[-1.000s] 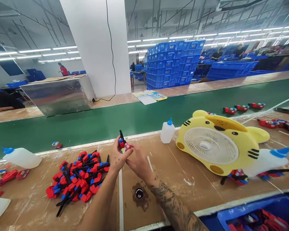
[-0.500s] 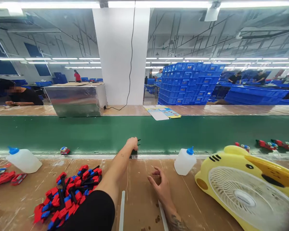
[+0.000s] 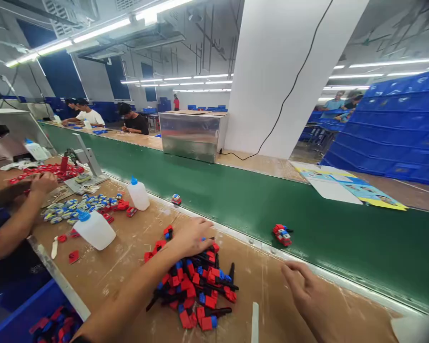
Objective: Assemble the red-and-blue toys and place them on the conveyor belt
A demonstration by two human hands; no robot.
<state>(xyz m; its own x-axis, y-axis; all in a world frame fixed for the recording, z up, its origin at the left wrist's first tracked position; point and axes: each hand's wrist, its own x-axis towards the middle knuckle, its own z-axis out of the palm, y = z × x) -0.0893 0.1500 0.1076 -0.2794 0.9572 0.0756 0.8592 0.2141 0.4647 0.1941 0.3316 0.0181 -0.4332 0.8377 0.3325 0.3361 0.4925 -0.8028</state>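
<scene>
My left hand (image 3: 195,238) reaches over a heap of red, blue and black plastic toy parts (image 3: 189,286) on the cardboard-covered bench. Its fingers are stretched forward with the thumb apart, and nothing shows in its grasp. To the right, my right hand (image 3: 307,295) hovers by the metal edge of the belt. The thumb and forefinger there curve with a gap between them, holding nothing visible. A red, white and blue toy piece with black rods (image 3: 282,235) lies on the green belt (image 3: 236,190), beyond my right hand. Farther left on the belt sits a small toy vehicle (image 3: 176,199).
Two white bottles with blue caps, one nearer (image 3: 96,231) and one by the belt (image 3: 139,194), stand to the left. A co-worker's arms (image 3: 21,214) work beside a pile of small parts (image 3: 75,209). A blue bin (image 3: 25,314) is at lower left.
The view has swung left. My left hand has come back from the belt to the heap. A toy piece with black rods now lies on the belt, where that hand was.
</scene>
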